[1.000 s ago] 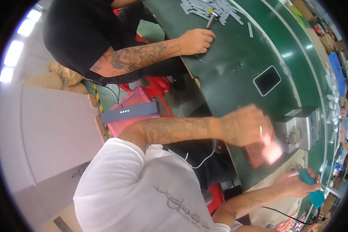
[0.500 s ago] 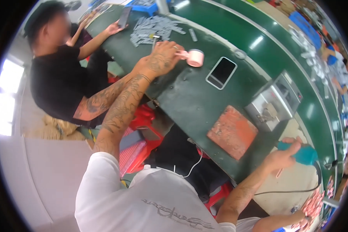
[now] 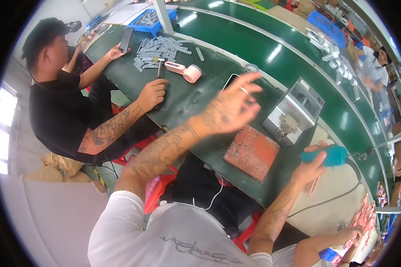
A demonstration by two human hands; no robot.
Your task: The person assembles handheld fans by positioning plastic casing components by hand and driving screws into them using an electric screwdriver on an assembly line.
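My left hand (image 3: 234, 104) is over the middle of the green table, blurred, its fingers spread and nothing visible in them. It partly hides a white-edged phone (image 3: 227, 83). Beyond it a pink handheld fan (image 3: 191, 74) lies beside a co-worker's fist, which holds a small hammer (image 3: 160, 66). My right hand (image 3: 311, 168), at the right, is closed around a teal corded hand tool (image 3: 332, 156). Below that hand shows a thin pinkish strip (image 3: 314, 185); whether the hand holds it I cannot tell. An orange-red worn block (image 3: 252, 152) lies between my hands.
A grey metal machine (image 3: 294, 113) stands behind the block. Grey flat parts (image 3: 158, 51) are heaped at the far left, near a blue tray (image 3: 153, 27). A dark cable (image 3: 327, 202) runs at right. Another person's hands (image 3: 349, 235) are near pink parts (image 3: 364, 214).
My left hand has left the pink fan and come back right over the table, opening. The fan now lies by the co-worker's hammer hand. My right hand still holds the teal tool.
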